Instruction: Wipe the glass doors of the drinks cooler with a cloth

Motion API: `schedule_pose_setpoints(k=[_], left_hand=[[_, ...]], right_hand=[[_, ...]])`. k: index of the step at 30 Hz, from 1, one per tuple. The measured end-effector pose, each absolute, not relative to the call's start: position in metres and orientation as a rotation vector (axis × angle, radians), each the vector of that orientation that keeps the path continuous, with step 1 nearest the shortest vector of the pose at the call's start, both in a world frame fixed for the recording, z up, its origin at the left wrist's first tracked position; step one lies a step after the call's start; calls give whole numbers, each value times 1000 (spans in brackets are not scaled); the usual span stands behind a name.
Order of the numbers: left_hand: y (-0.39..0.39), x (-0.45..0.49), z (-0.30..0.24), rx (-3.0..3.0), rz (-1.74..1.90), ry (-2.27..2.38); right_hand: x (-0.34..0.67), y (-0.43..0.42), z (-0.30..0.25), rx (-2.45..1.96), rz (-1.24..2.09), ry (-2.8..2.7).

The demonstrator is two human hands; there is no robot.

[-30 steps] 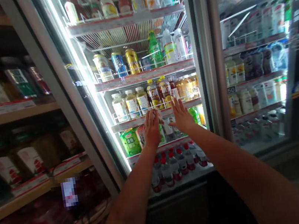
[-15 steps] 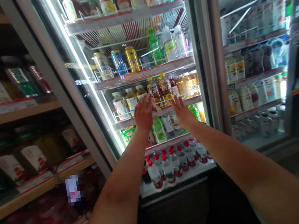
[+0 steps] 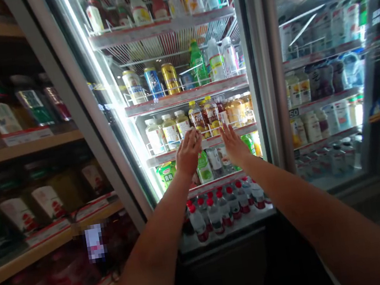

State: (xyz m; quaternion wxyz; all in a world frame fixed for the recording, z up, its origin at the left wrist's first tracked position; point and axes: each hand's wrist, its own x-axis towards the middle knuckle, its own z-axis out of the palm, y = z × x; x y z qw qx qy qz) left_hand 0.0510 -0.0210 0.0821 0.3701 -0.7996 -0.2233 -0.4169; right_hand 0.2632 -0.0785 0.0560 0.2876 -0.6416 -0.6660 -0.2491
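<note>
place: shop | lit drinks fridge [image 3: 186, 96] | wooden shelves [image 3: 23, 152] of bottles [image 3: 2, 115] | price labels [image 3: 27, 136] below

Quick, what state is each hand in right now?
Left hand: fingers bent, back toward the camera; can't tell if it holds anything.
Right hand: open, fingers extended, nothing visibly held.

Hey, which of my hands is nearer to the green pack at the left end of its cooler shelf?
Your left. The left hand is just up and to the right of the green pack; the right hand is farther to the right.
</note>
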Motion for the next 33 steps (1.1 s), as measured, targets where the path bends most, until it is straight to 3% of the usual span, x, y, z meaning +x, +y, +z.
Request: schedule_pose_setpoints(k=[8, 16, 24, 33], left_hand=[[-29, 49, 37, -2057, -953, -545], [-13, 39, 78, -1976, -1107, -611], [-16, 42, 22, -2090, -760, -325], [-13, 44, 44, -2000, -970, -549]], right_hand=[[265, -78, 52, -1692, -693, -1783], [270, -72, 50, -1719, -692, -1798], [269, -73, 51, -1694, -671, -1797], [263, -73, 50, -1724, -659, -1696]])
